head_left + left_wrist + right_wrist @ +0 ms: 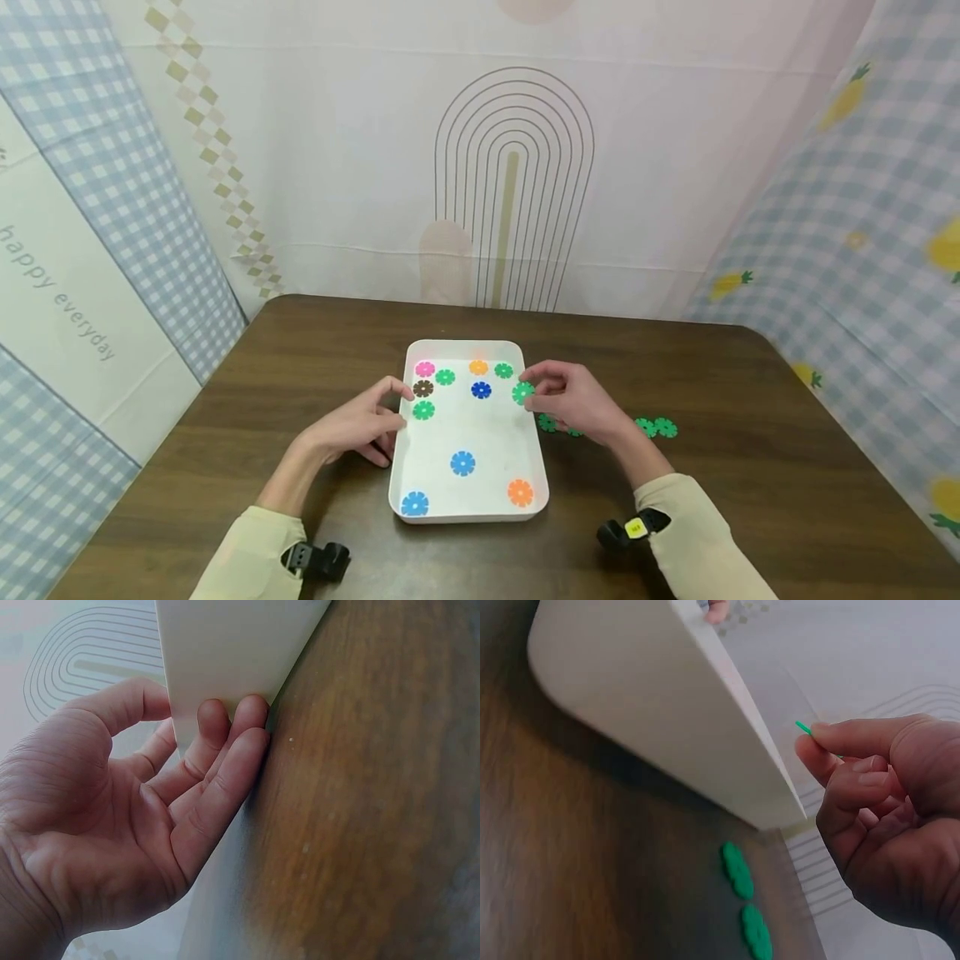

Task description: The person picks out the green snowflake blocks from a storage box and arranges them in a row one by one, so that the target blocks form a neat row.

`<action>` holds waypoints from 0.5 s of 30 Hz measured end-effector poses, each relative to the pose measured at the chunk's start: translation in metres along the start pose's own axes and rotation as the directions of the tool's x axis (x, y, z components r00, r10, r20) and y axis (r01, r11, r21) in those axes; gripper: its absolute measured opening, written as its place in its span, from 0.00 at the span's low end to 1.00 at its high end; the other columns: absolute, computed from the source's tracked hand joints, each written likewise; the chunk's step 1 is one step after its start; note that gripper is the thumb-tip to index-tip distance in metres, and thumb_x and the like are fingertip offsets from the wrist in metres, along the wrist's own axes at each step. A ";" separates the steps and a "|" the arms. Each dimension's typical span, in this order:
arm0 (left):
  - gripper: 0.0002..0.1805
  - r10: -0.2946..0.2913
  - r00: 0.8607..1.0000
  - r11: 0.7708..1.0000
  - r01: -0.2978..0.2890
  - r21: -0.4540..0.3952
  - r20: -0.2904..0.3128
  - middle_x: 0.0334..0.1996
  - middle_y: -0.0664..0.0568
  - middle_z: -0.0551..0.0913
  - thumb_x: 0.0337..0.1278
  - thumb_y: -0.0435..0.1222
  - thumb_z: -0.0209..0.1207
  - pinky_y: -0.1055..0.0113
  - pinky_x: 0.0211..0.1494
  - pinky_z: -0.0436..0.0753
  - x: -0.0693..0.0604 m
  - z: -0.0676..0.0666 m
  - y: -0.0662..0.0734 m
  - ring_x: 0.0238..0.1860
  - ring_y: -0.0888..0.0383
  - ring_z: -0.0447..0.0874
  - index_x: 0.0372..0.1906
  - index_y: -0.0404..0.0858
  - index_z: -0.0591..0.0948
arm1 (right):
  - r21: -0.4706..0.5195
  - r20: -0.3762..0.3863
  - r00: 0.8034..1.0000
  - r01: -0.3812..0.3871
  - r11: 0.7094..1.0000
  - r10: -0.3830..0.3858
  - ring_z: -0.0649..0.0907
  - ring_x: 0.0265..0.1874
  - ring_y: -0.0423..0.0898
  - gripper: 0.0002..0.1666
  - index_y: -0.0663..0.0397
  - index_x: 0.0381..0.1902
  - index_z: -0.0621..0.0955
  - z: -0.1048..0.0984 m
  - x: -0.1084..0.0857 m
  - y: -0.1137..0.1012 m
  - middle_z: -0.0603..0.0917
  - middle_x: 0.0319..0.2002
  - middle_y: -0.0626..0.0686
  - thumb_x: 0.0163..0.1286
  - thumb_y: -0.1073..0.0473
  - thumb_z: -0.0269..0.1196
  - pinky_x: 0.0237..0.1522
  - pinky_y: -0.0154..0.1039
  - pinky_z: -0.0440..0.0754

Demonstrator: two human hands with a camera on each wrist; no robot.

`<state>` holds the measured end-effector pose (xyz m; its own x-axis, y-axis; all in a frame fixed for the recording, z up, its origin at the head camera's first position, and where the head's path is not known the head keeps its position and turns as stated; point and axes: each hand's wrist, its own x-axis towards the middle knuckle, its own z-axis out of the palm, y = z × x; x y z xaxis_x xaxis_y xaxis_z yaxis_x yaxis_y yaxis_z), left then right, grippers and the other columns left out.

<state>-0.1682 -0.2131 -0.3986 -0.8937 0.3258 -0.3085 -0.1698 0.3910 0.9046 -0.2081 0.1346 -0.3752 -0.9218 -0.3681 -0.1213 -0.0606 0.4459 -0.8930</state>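
A shallow white tray (487,429) lies on the table, with its long side running away from me. My left hand (360,421) grips its left wall: thumb and index finger are at the rim, while the other fingertips (214,716) rest against the outside. Over the tray's right rim, my right hand (577,400) pinches a green snowflake disc (521,392) between thumb and index finger. The right wrist view shows that disc (802,727) edge-on. Inside the tray lie several snowflake discs, among them pink (425,368), brown (423,389), dark blue (482,390) and orange (521,492) ones.
Green discs (656,427) lie on the brown table (300,367) right of the tray, some partly hidden under my right hand. Light blue discs (462,463) are in the tray's near half. A patterned cloth (360,167) hangs behind the table.
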 end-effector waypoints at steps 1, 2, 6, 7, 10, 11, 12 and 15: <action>0.25 0.000 1.000 1.000 0.000 0.000 0.000 0.34 0.45 0.82 0.71 0.33 0.56 0.60 0.30 0.88 0.000 0.000 0.000 0.27 0.54 0.82 0.68 0.42 0.65 | 0.006 -0.004 1.000 -0.001 1.000 0.001 0.69 0.17 0.45 0.22 0.55 0.59 0.82 -0.002 -0.002 0.002 0.84 0.33 0.54 0.69 0.61 0.71 0.21 0.36 0.70; 0.25 0.000 1.000 1.000 0.000 0.001 0.000 0.34 0.44 0.82 0.71 0.33 0.56 0.60 0.30 0.88 0.000 0.000 0.000 0.27 0.54 0.82 0.68 0.42 0.65 | 0.011 -0.007 1.000 -0.001 1.000 0.001 0.69 0.17 0.45 0.22 0.56 0.60 0.82 -0.004 -0.005 0.005 0.84 0.34 0.55 0.69 0.61 0.71 0.21 0.36 0.70; 0.25 0.000 1.000 1.000 0.000 0.000 0.003 0.34 0.44 0.83 0.70 0.33 0.56 0.60 0.30 0.88 0.000 0.000 0.000 0.27 0.54 0.82 0.68 0.42 0.65 | 0.029 -0.009 1.000 -0.004 1.000 0.005 0.68 0.17 0.44 0.23 0.56 0.61 0.81 -0.013 -0.014 0.012 0.84 0.38 0.62 0.70 0.60 0.71 0.20 0.35 0.69; 0.25 -0.002 1.000 1.000 0.002 -0.001 0.002 0.34 0.44 0.83 0.70 0.33 0.56 0.60 0.30 0.89 0.000 0.000 0.000 0.27 0.54 0.82 0.68 0.42 0.65 | 0.033 -0.009 1.000 -0.006 0.999 0.007 0.68 0.17 0.44 0.23 0.57 0.61 0.80 -0.015 -0.016 0.014 0.83 0.38 0.63 0.70 0.60 0.71 0.20 0.35 0.68; 0.25 -0.005 1.000 1.000 0.005 0.000 0.002 0.34 0.44 0.83 0.70 0.33 0.56 0.60 0.30 0.89 0.001 -0.001 0.000 0.27 0.54 0.82 0.68 0.42 0.65 | 0.039 -0.014 1.000 -0.011 0.999 0.011 0.67 0.17 0.43 0.23 0.56 0.62 0.80 -0.020 -0.022 0.018 0.83 0.38 0.61 0.71 0.60 0.71 0.19 0.35 0.68; 0.25 -0.004 1.000 1.000 0.004 0.000 0.002 0.34 0.44 0.83 0.70 0.33 0.56 0.60 0.30 0.89 0.001 -0.001 -0.001 0.27 0.54 0.82 0.68 0.42 0.65 | 0.040 -0.016 1.000 -0.013 0.999 0.013 0.68 0.17 0.43 0.23 0.56 0.62 0.80 -0.022 -0.024 0.020 0.83 0.38 0.60 0.71 0.60 0.71 0.19 0.35 0.68; 0.25 -0.004 1.000 1.000 0.004 -0.001 0.002 0.34 0.44 0.83 0.70 0.33 0.56 0.60 0.30 0.89 0.001 -0.001 -0.001 0.27 0.54 0.82 0.68 0.42 0.65 | 0.043 -0.016 1.000 -0.010 0.999 0.011 0.68 0.17 0.43 0.23 0.56 0.62 0.80 -0.024 -0.025 0.022 0.83 0.38 0.60 0.72 0.60 0.70 0.19 0.35 0.68; 0.26 0.001 1.000 1.000 -0.001 -0.002 0.007 0.35 0.44 0.84 0.70 0.33 0.56 0.60 0.30 0.89 0.000 0.000 -0.001 0.27 0.54 0.82 0.69 0.42 0.65 | 0.052 -0.023 1.000 -0.015 0.999 0.016 0.68 0.17 0.42 0.22 0.56 0.62 0.80 -0.028 -0.029 0.028 0.83 0.39 0.61 0.72 0.61 0.70 0.19 0.34 0.68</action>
<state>-0.1684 -0.2137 -0.3994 -0.8909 0.3324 -0.3095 -0.1693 0.3893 0.9054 -0.1935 0.1804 -0.3843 -0.9313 -0.3420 -0.1255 -0.0270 0.4081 -0.9125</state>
